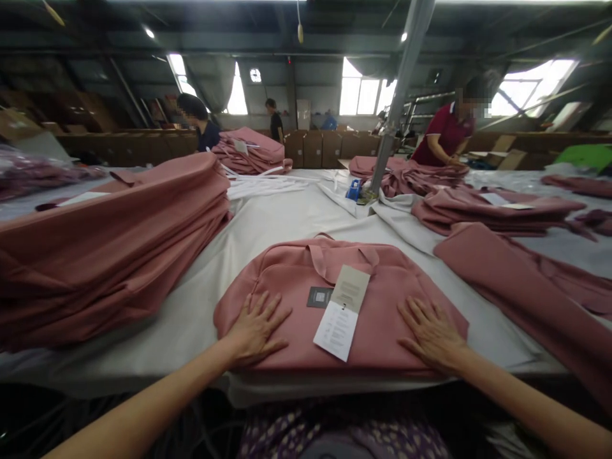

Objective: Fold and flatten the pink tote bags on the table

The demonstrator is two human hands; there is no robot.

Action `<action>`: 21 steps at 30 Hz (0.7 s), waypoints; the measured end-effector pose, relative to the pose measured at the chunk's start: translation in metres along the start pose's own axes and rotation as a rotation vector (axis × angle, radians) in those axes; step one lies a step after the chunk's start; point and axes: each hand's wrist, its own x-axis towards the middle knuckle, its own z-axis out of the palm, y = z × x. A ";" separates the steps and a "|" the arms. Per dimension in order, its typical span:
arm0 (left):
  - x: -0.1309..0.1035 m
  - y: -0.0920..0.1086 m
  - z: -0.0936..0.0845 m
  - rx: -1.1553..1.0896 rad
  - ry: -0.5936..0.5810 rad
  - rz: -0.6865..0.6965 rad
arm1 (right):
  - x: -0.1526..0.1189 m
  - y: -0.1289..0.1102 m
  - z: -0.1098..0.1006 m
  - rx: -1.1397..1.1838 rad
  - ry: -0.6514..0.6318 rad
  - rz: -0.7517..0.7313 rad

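Observation:
A pink bag (373, 319) with two short handles lies flat on the cloth-covered table in front of me. My left hand (258, 326) rests on its left part, palm down with fingers spread. On the right part my right hand (430, 331) lies flat too, its fingers apart. Between the hands a folded-out paper hang tag (337, 328) lies on the bag, beige at the top and white with print below. Partly under it is a small dark tag (319, 297). Neither hand grips anything.
A tall stack of pink bags (115, 236) stands at the left. More pink bags (526, 280) lie at the right. Beyond the bag are a metal post (394, 95), a blue tape dispenser (354, 189) and white strips (268, 185). Several people work farther back.

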 end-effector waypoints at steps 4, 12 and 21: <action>0.000 0.008 0.000 0.124 0.046 -0.007 | -0.005 -0.001 0.000 0.055 -0.031 -0.010; 0.009 0.019 -0.016 0.024 -0.057 0.399 | -0.002 0.001 -0.013 0.164 -0.113 -0.124; 0.008 0.008 0.010 -0.052 -0.038 0.428 | -0.007 0.007 -0.017 0.203 0.056 -0.254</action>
